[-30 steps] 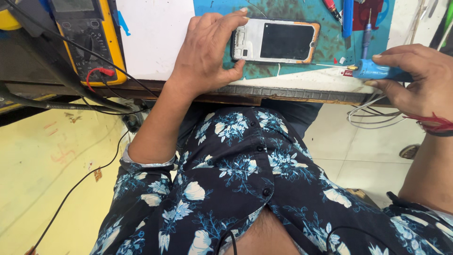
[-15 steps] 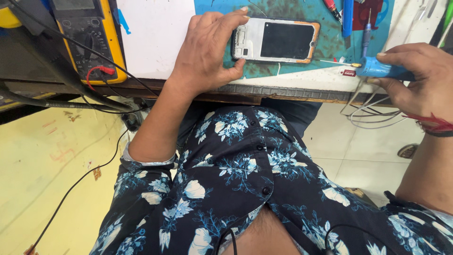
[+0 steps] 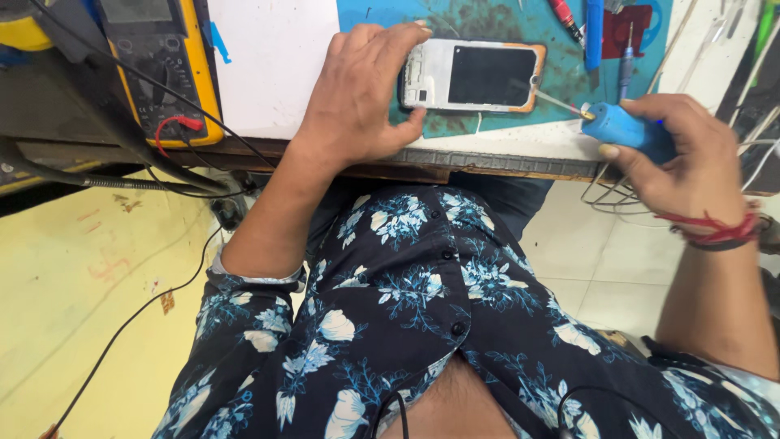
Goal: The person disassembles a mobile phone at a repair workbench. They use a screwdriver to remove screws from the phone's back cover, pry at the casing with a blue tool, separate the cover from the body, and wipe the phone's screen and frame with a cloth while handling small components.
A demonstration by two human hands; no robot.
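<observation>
Nearest me, my right hand (image 3: 686, 167) wraps around the blue-handled soldering iron (image 3: 626, 130), fingers curled tight on the grip, its thin tip angled toward the right end of the opened phone (image 3: 474, 77). I judge a low, steady angle suits this, with only the tip touching the edge. My left hand (image 3: 357, 97) pins the phone's left end, thumb below and fingers arched over the top, on the teal work mat (image 3: 561, 97). It should press firmly so nothing skates. Farther left sits the yellow multimeter (image 3: 162, 65).
</observation>
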